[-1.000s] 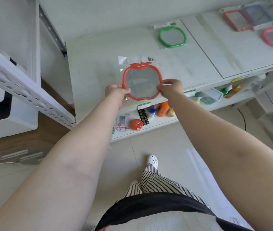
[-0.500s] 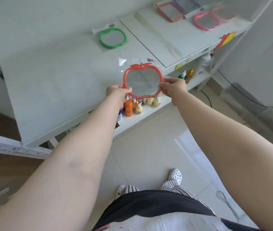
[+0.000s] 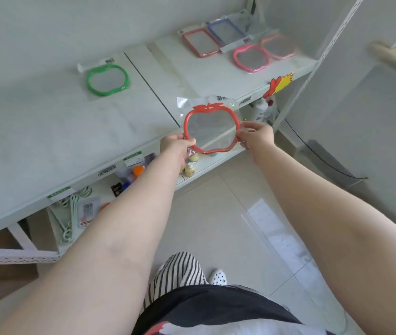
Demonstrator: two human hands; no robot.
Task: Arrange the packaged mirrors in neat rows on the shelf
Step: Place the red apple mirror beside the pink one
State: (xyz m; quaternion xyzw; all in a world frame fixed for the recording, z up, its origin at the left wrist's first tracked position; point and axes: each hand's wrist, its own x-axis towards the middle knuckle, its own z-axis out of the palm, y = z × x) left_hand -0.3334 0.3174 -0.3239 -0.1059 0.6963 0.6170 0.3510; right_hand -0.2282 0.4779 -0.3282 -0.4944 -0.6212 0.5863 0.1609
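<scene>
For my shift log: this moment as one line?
both hands hold red apple mirror | above shelf front edge | not placed

No wording can be read anywhere: the white barcode sticker on the clear plastic bag of the red apple-shaped framed mirror shows only bars, as do the small barcode stickers on the packets of the green apple-shaped framed mirror and the mirrors near the far right corner. The green-and-white price tags along the front edge of the pale grey shelf and the red-and-yellow burst-shaped sign at its right front edge carry print too small or blurred to make out.
</scene>
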